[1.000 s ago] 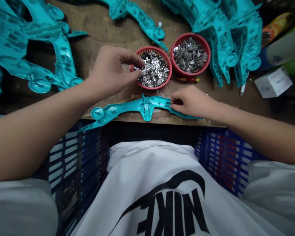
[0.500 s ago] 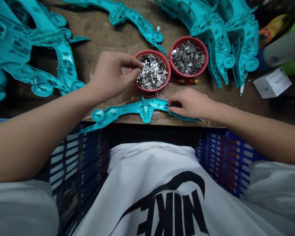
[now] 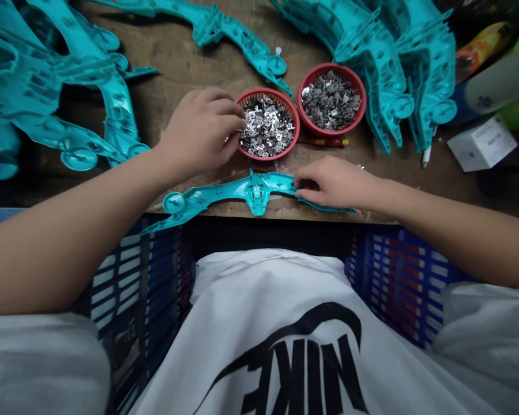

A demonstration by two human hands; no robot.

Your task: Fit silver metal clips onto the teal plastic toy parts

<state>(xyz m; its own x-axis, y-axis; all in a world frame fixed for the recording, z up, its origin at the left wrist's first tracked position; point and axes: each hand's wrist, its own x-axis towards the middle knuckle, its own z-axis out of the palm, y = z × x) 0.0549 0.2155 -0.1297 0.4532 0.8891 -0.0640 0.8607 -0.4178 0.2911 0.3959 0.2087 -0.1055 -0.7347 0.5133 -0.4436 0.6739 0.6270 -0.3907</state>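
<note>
A slim curved teal plastic part (image 3: 229, 190) lies along the near edge of the table, its left tip sticking out past the edge. My right hand (image 3: 331, 181) is closed on its right section, fingers curled, with thumb and forefinger at the plastic. Above the part, my left hand (image 3: 203, 129) is closed beside the left rim of a red basket (image 3: 297, 124) full of shiny metal pieces. A small glint shows at its curled fingertips, seemingly one small metal piece; its shape is mostly hidden. A second red basket (image 3: 363, 109) holds darker metal pieces.
Stacked teal parts (image 3: 112, 104) fill the left, and more teal parts (image 3: 372, 75) lie at the right. Another teal part (image 3: 237, 37) lies at the back. A red-and-yellow screwdriver (image 3: 328, 142), a white box (image 3: 482, 144) and a blue crate (image 3: 398, 282) are also around.
My left hand has drawn back slightly to the left from the basket of shiny pieces and its fingers have curled in. My right hand stays at the teal part.
</note>
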